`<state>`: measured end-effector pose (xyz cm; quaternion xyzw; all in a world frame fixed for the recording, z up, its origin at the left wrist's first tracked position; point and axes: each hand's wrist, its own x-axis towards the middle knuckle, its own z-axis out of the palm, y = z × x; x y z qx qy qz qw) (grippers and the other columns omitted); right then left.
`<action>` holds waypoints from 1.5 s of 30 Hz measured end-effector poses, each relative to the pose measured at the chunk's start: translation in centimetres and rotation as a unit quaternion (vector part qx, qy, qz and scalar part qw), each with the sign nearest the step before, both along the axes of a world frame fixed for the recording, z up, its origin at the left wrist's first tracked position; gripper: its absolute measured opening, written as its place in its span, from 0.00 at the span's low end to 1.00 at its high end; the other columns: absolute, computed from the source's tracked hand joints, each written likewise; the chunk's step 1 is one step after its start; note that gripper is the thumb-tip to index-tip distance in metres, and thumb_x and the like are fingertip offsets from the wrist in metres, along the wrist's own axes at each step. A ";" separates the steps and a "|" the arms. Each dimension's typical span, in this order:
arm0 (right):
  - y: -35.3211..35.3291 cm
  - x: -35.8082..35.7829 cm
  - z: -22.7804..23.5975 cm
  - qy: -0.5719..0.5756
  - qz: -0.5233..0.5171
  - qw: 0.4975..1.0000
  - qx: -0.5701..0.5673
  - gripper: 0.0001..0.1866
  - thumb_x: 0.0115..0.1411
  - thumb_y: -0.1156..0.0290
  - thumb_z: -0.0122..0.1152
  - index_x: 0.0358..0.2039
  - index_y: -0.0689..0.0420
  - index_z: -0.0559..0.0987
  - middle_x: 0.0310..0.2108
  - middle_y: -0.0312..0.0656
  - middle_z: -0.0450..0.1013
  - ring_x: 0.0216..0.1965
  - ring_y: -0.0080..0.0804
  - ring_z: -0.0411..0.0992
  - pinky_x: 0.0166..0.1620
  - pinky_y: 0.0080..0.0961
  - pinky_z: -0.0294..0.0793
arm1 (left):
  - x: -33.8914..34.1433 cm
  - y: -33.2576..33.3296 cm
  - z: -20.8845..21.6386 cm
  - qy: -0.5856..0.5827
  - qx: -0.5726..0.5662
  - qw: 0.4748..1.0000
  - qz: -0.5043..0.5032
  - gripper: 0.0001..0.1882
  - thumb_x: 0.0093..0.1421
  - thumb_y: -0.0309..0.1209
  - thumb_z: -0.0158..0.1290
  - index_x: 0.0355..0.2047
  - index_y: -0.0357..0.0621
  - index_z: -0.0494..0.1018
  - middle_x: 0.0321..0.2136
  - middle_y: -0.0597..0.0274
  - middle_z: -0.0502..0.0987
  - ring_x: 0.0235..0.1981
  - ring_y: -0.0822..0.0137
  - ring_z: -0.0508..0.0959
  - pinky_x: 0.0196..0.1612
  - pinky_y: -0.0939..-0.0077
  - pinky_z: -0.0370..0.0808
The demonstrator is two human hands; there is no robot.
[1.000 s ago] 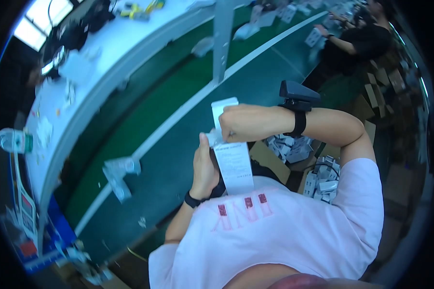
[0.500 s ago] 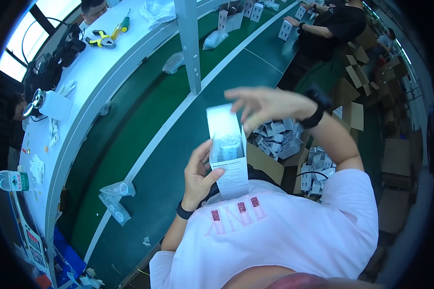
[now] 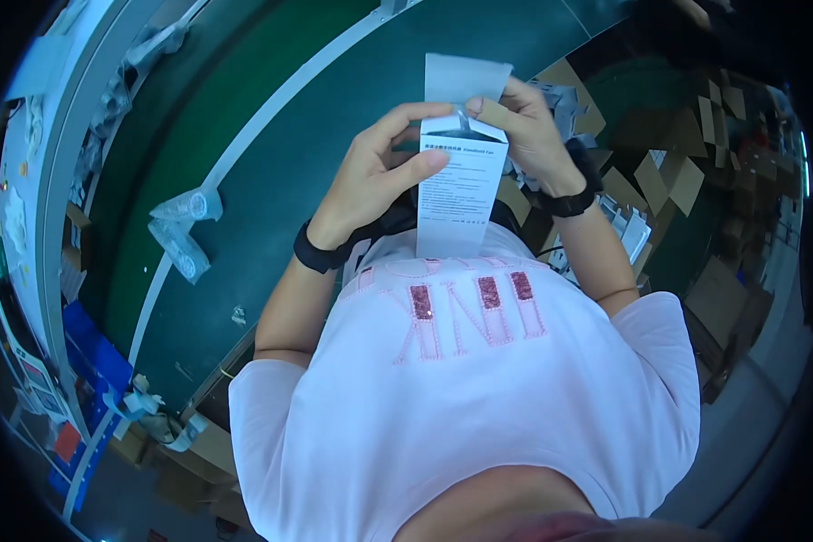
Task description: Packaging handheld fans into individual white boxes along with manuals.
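Note:
Close in front of my chest is a small white carton (image 3: 461, 203), held upright with its printed side toward me. Its tall top flap (image 3: 465, 77) stands raised at the far side, and something in clear plastic shows just inside the opening. My left hand (image 3: 370, 172) grips the carton's left side, thumb on the front face and fingers over the upper edge. At the upper right corner is my right hand (image 3: 533, 140), its thumb bent over the opening by the side flap and its other fingers partly hidden behind the raised flap.
To the left, two clear plastic-wrapped pieces (image 3: 185, 221) lie on the green work surface (image 3: 271, 181) across its pale strip. A white curved bench (image 3: 45, 172) runs along the far left. Open cardboard boxes (image 3: 668, 181) and a pile of white cartons (image 3: 628, 226) stand to my right.
My right hand has come down from above the carton onto its upper right edge. My left hand has shifted up toward the opening. The view has swung downward.

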<state>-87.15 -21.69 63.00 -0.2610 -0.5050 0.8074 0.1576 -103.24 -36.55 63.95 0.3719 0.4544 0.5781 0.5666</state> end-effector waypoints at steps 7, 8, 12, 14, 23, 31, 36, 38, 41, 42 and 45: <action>-0.3 -1.6 1.0 -0.019 0.173 0.948 0.268 0.16 0.62 0.65 0.54 0.49 0.55 0.78 0.49 0.44 0.74 0.42 0.27 0.75 0.41 0.20 0.75 | -0.4 -2.1 -3.5 -0.055 -0.019 0.994 0.097 0.35 0.52 0.31 0.64 0.56 0.42 0.58 0.50 0.42 0.69 0.48 0.57 0.74 0.45 0.66 0.75; -0.4 -2.8 1.0 -0.017 0.176 0.947 0.270 0.16 0.62 0.65 0.54 0.49 0.55 0.78 0.49 0.44 0.74 0.42 0.27 0.75 0.41 0.20 0.75 | -1.4 -2.2 -4.1 -0.059 -0.018 0.993 0.102 0.36 0.51 0.30 0.65 0.56 0.42 0.57 0.49 0.41 0.69 0.47 0.56 0.74 0.46 0.66 0.75; 0.2 -7.1 0.6 -0.030 0.226 0.926 0.301 0.16 0.64 0.64 0.52 0.50 0.54 0.78 0.51 0.45 0.73 0.46 0.33 0.74 0.45 0.23 0.74 | -5.9 -2.1 -5.1 -0.049 -0.002 0.995 0.093 0.35 0.51 0.30 0.64 0.56 0.42 0.58 0.49 0.44 0.69 0.48 0.58 0.74 0.46 0.68 0.75; 0.7 -8.0 1.5 -0.008 0.262 0.899 0.351 0.17 0.64 0.64 0.52 0.50 0.55 0.77 0.52 0.48 0.71 0.50 0.39 0.72 0.49 0.28 0.72 | -6.7 -2.1 -4.7 -0.058 0.002 0.995 0.084 0.33 0.52 0.28 0.64 0.55 0.42 0.60 0.50 0.47 0.70 0.49 0.59 0.73 0.47 0.68 0.75; 0.3 -1.9 3.0 -0.081 0.231 0.936 0.254 0.20 0.57 0.72 0.61 0.52 0.54 0.76 0.55 0.52 0.68 0.57 0.43 0.66 0.57 0.34 0.66 | -1.4 -0.9 -4.9 -0.144 -0.060 0.988 0.014 0.37 0.55 0.26 0.60 0.62 0.45 0.56 0.54 0.52 0.67 0.53 0.60 0.70 0.55 0.66 0.69; 6.5 3.7 -1.1 -0.109 0.160 0.946 0.262 0.26 0.55 0.66 0.65 0.55 0.56 0.72 0.59 0.55 0.63 0.62 0.48 0.59 0.61 0.38 0.58 | 3.0 7.5 -6.3 -0.135 -0.132 0.982 -0.007 0.36 0.60 0.31 0.56 0.65 0.43 0.51 0.58 0.48 0.64 0.57 0.61 0.67 0.58 0.66 0.66; 13.5 5.6 -10.7 -0.171 0.038 0.985 -0.008 0.18 0.53 0.74 0.66 0.45 0.59 0.76 0.39 0.35 0.75 0.40 0.22 0.72 0.46 0.21 0.70 | -3.8 13.4 -10.0 0.173 -0.201 0.963 -0.037 0.45 0.59 0.52 0.53 0.65 0.36 0.48 0.64 0.41 0.53 0.65 0.53 0.54 0.65 0.63 0.52; 19.8 6.6 -13.8 -0.182 -0.041 0.982 -0.013 0.18 0.52 0.76 0.66 0.45 0.59 0.77 0.37 0.35 0.75 0.38 0.22 0.73 0.43 0.20 0.72 | -10.8 18.3 -11.6 0.449 -0.182 0.873 0.053 0.53 0.49 0.52 0.61 0.64 0.32 0.49 0.63 0.36 0.53 0.66 0.49 0.53 0.66 0.62 0.51; 30.1 7.6 -16.2 -0.212 -0.170 0.961 0.046 0.20 0.54 0.70 0.65 0.48 0.58 0.76 0.41 0.36 0.75 0.43 0.24 0.71 0.45 0.24 0.71 | -20.7 26.2 -19.0 0.631 -0.153 0.753 0.107 0.55 0.41 0.42 0.68 0.65 0.42 0.50 0.63 0.38 0.52 0.64 0.38 0.52 0.63 0.44 0.53; 33.5 8.6 -16.8 -0.237 -0.205 0.947 0.068 0.22 0.54 0.68 0.65 0.50 0.58 0.75 0.42 0.37 0.74 0.45 0.25 0.71 0.48 0.25 0.70 | -22.2 30.0 -20.8 0.679 -0.209 0.699 0.084 0.55 0.39 0.40 0.68 0.66 0.48 0.50 0.64 0.38 0.50 0.64 0.36 0.51 0.61 0.37 0.53; 37.9 8.5 -20.4 -0.323 -0.206 0.891 0.244 0.35 0.53 0.63 0.67 0.58 0.64 0.67 0.56 0.50 0.66 0.56 0.37 0.65 0.59 0.28 0.60 | -29.5 34.4 -29.9 0.785 -0.150 0.600 0.040 0.38 0.54 0.45 0.52 0.64 0.60 0.54 0.65 0.45 0.48 0.64 0.37 0.51 0.57 0.27 0.52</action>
